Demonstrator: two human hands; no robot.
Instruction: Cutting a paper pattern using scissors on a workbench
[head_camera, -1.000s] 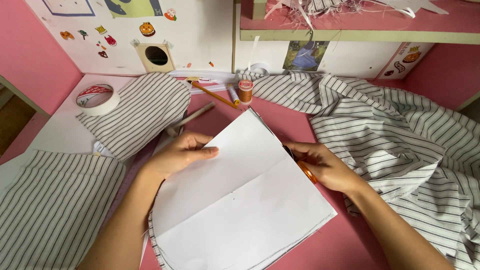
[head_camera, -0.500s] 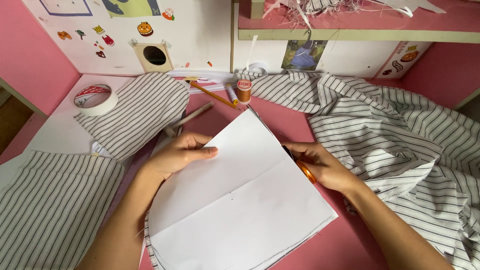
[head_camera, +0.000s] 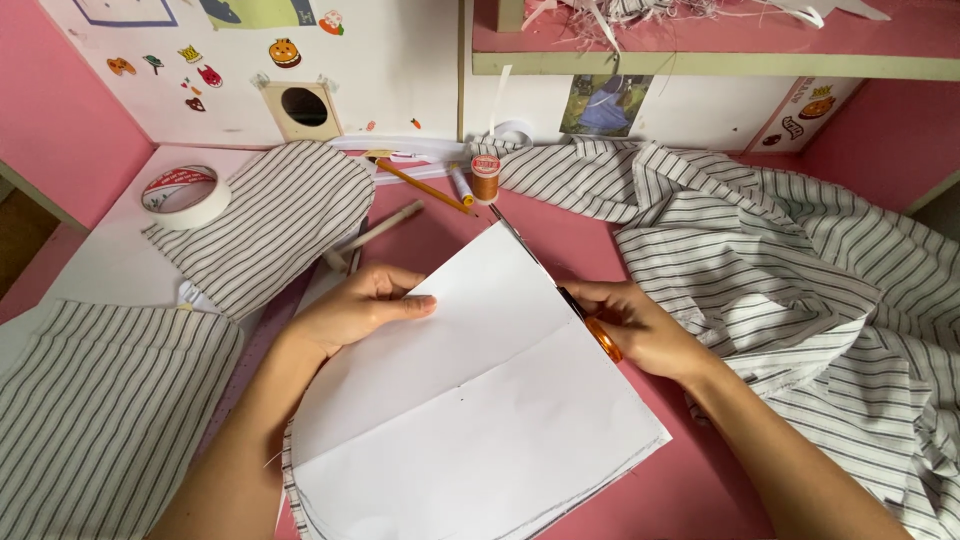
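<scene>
on the pink tabletop (head_camera: 700, 500), in the middle of the view, lies a white paper (head_camera: 470, 400) with striped cloth under it, only a thin edge of that cloth showing at the bottom. the left hand (head_camera: 355, 310) rests flat on the upper left part of the paper, its fingers together and pressing down, not closed around anything. the right hand (head_camera: 640, 325) is at the right edge of the paper and its grip is clamped on scissors (head_camera: 590, 325) with an orange handle; the blade runs along the paper edge. striped fabric (head_camera: 790, 270) lies in folds to the right, just beside the right hand. further up are a pencil (head_camera: 420, 185), an orange thread spool (head_camera: 486, 178) and, at far left, a tape roll (head_camera: 185, 195).
</scene>
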